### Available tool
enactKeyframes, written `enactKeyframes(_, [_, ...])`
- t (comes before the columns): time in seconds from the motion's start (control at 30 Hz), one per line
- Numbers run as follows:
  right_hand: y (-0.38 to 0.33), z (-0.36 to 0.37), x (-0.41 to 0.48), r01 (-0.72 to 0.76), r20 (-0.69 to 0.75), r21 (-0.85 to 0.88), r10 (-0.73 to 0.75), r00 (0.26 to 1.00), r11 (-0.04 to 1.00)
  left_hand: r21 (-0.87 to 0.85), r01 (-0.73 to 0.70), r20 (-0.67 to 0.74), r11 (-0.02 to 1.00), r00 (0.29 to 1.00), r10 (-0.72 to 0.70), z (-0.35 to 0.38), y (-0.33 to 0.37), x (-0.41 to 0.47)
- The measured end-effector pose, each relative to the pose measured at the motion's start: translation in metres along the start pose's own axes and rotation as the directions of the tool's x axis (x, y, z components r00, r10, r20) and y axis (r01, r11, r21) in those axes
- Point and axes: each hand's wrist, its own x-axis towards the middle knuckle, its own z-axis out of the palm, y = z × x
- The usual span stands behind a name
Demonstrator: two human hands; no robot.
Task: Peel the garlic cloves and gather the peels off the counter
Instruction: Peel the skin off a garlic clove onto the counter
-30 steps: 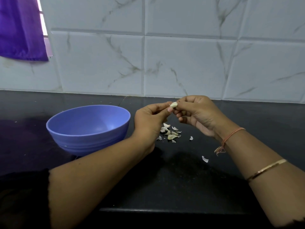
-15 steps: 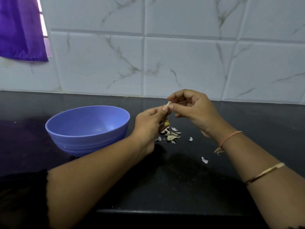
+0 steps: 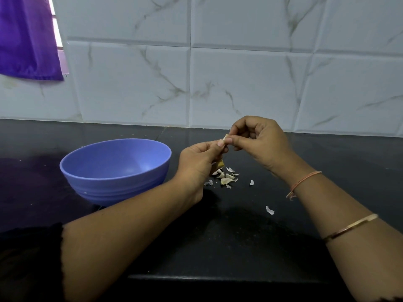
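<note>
My left hand point(image 3: 199, 162) and my right hand point(image 3: 259, 141) meet above the black counter point(image 3: 239, 236). Between their fingertips they pinch a small pale garlic clove point(image 3: 226, 137), mostly hidden by my fingers. A yellowish bit point(image 3: 220, 164) shows under my left hand; I cannot tell if it is held. Below lies a small heap of pale peels point(image 3: 225, 178). Two loose peels lie apart, one point(image 3: 251, 182) to the right of the heap and another point(image 3: 270, 210) nearer to me.
A blue bowl point(image 3: 115, 168) stands on the counter left of my hands, with nothing visible inside. White marble tiles point(image 3: 239, 83) back the counter. A purple cloth point(image 3: 28, 38) hangs at the top left. The counter's front edge point(image 3: 218, 277) runs below my forearms.
My hands have shifted slightly and my right hand's fingers have re-gripped the clove. A yellowish bit now shows below my left hand. The bowl and peel heap stay put.
</note>
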Motion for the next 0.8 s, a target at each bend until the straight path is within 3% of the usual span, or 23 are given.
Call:
enactKeyframes(0.17, [0.0007,-0.0005,0.0001,-0.019,0.013,0.029,0.018,1.000,0.999,0.018,-0.022,0.001,1.000,1.000,0.022,-0.0003,0.0012,-0.0001])
enactKeyframes(0.43, [0.0001,-0.0001,0.0006,0.031,0.028,-0.143,-0.028,0.999,0.989,0.053,-0.033,-0.013,0.998,0.999,0.034,-0.0011,0.0004,0.0003])
enactKeyframes(0.8, [-0.0007,-0.0014,-0.0014,-0.058,0.074,-0.114,0.066,0.995,0.992,-0.108,0.057,-0.036,0.992,0.997,-0.061,-0.0004,0.0025,0.0021])
